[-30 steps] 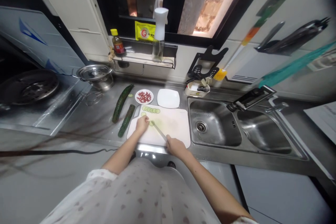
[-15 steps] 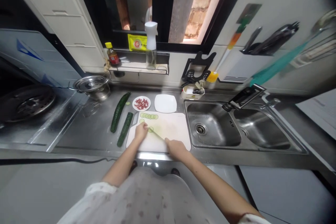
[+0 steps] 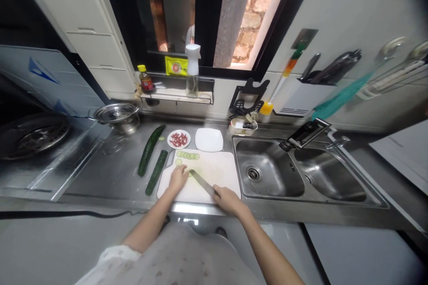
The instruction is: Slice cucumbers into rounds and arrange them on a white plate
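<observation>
On the white cutting board (image 3: pixel 214 164), my right hand (image 3: pixel 225 198) is wrapped round the handle of a kitchen knife (image 3: pixel 202 181). Its blade points up and left, with the tip close to my left fingers. My left hand (image 3: pixel 178 179) rests at the board's left part, fingers bent together at a thin cucumber slice (image 3: pixel 189 173), which is partly hidden by the fingers and the blade. Overlapping cucumber slices (image 3: pixel 188 155) lie in a row near the board's far edge, with a single slice (image 3: pixel 179 161) just below them.
Left of the board lie a long cucumber (image 3: pixel 150 151) and a shorter cut cucumber (image 3: pixel 156 173). Behind it stand a plate of chopped red pieces (image 3: pixel 171 143) and a white square plate (image 3: pixel 209 139). A lidded pot (image 3: pixel 123 120) is farther left. The double sink (image 3: pixel 270 193) adjoins on the right.
The view has tilted up slightly, so things sit lower in it. The knife's broad side shows more now, and the slice by its tip is more covered by my left fingers.
</observation>
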Motion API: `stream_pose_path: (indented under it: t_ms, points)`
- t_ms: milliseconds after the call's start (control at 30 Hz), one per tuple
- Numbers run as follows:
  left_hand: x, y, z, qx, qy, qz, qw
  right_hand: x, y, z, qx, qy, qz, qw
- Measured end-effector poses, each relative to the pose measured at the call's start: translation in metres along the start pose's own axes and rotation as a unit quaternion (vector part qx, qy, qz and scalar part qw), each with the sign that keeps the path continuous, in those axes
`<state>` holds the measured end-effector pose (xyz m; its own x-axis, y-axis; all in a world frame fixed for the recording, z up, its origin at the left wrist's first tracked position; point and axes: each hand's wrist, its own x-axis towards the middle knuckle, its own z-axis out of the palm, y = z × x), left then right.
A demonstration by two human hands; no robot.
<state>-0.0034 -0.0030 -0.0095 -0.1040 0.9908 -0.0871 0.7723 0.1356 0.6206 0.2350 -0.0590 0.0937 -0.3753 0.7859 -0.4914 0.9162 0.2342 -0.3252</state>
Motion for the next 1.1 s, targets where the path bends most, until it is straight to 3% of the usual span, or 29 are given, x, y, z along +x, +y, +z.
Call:
stream_pose_path:
  t_ms: [200,333,700,1100]
  points:
    - [-0.006,0.004,0.004,0.045,0.004,0.035,0.998,-0.009,0.025,0.023,0.156,0.063,0.015,0.986]
    - [0.0,0.009,-0.001,0.035,-0.001,-0.003,0.999,-0.009,0.03,0.028,0.158,0.069,0.051,0.984]
    - [0.006,0.017,-0.005,0.03,-0.034,-0.073,0.996,-0.005,0.025,0.022,0.158,0.086,0.041,0.983]
    - [0.009,0.024,-0.004,0.052,-0.053,-0.078,0.994,-0.003,0.029,0.027,0.174,0.101,0.017,0.979]
